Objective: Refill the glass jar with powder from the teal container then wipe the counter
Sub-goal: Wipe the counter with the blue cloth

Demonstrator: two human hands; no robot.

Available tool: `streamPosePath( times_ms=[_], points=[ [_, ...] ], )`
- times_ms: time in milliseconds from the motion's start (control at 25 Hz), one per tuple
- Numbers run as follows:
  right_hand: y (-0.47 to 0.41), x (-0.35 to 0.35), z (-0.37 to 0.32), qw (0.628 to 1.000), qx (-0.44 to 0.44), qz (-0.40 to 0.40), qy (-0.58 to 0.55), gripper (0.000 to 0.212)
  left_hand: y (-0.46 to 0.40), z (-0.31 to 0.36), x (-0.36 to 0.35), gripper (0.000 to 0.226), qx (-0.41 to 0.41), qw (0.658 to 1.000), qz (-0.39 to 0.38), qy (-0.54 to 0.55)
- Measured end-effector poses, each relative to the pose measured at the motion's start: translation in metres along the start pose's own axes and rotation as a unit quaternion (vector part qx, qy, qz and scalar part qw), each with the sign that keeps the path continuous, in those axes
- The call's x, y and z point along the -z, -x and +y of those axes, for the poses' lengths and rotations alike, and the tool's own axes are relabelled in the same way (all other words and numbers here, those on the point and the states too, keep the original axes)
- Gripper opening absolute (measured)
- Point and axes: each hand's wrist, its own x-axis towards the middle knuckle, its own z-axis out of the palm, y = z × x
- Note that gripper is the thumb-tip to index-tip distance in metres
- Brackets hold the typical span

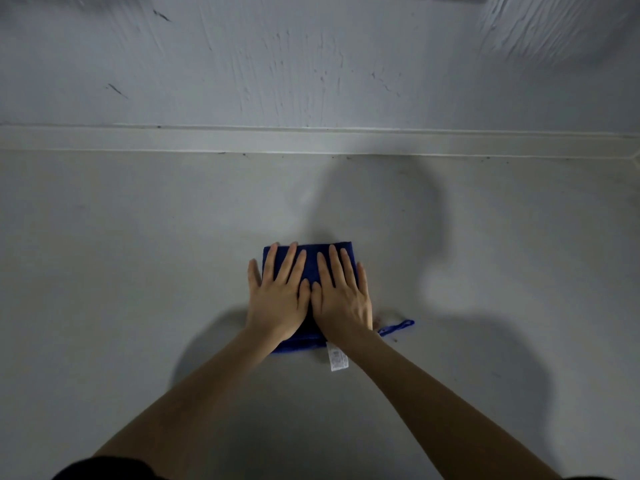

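My left hand [277, 299] and right hand [343, 299] lie flat, fingers straight, pressing the folded blue cloth [313, 259] at centre counter [138, 254]. It looks soft, light, likely to bunch; I'd press its middle, clear of the loop [398, 326] at 4 o'clock.

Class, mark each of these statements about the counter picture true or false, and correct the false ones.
1. Both hands press flat on the blue cloth. True: the left hand and the right hand lie side by side.
2. The cloth is crumpled into a ball. False: it lies folded flat on the counter.
3. A white label sticks out at the cloth's near edge. True.
4. The glass jar stands beside the cloth. False: no jar is in view.
5. The fingers are curled into fists. False: they are straight.
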Motion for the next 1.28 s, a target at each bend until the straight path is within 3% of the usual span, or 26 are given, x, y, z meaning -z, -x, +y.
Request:
streamPosePath(
  times_ms=[560, 1280],
  points=[
    [0.097, 0.0, -0.008, 0.999, 0.047, 0.015, -0.004, 0.05, 0.101, 0.019, -0.007, 0.055, 0.048, 0.999, 0.001, -0.01],
    [0.228, 0.023, 0.065, 0.998, 0.055, 0.023, 0.018, 0.049, 0.208, 0.133, -0.022, 0.055, 0.064, 0.998, 0.02, 0.016]
  ],
)
